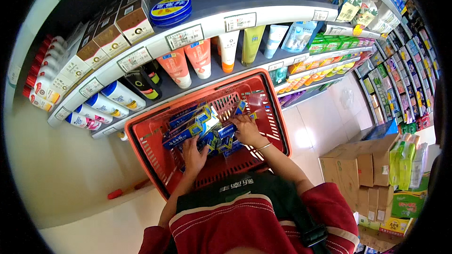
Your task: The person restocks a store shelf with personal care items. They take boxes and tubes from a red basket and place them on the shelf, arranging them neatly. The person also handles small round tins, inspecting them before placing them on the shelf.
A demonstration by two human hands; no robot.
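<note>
Inside a red plastic shopping basket [207,93] in front of me lies a jumble of long, narrow blue, white and yellow cartons [181,134] shaped like toothpaste boxes. My left hand [194,155] is down among them, fingers stretched over the near end of a long carton and the thumb apart. On the right side of the pile, my right hand [247,130] has its fingers bent round a blue carton [228,131]. A bracelet is on that wrist. The lower cartons are partly covered by my hands and by one another.
Beyond the basket runs a curved shelf [207,23] with upright tubes [228,49], bottles [122,95], brown boxes [134,21] and a round blue tin [170,10]. Cardboard cartons [346,162] stand on the floor at right. More stocked shelves [400,73] line the far right.
</note>
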